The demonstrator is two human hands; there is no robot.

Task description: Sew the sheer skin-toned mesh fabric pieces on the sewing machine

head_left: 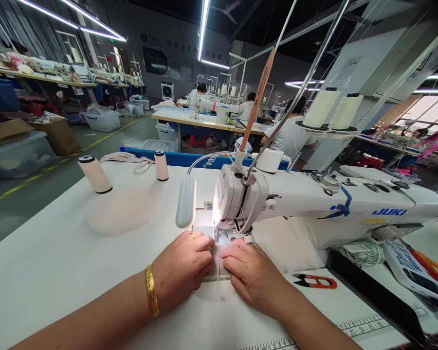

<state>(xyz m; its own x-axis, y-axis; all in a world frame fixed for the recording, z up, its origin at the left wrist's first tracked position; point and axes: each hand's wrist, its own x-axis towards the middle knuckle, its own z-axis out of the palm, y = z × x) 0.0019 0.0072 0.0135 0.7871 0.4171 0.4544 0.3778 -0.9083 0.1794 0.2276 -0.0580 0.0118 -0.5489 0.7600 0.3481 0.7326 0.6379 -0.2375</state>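
Observation:
My left hand (pixel 184 267), with a gold bangle (pixel 152 290) at its wrist, has its fingers curled together on sheer pale fabric (pixel 220 289) just left of the needle. On the right side of the needle, my right hand (pixel 257 277) presses the same fabric with bent fingers close to the presser foot (pixel 217 237). The white sewing machine (pixel 299 189) stands over the fabric, its head lit by a lamp (pixel 186 201). Fingertips of both hands partly cover the fabric where it passes under the needle.
Another sheer piece (pixel 124 211) lies on the left of the table beside two thread cones (pixel 95 175). More pale fabric (pixel 288 240) is under the machine arm. Orange thread snips (pixel 317 281), a black tray-like object (pixel 374 296) and coiled white cord (pixel 363 252) lie at right.

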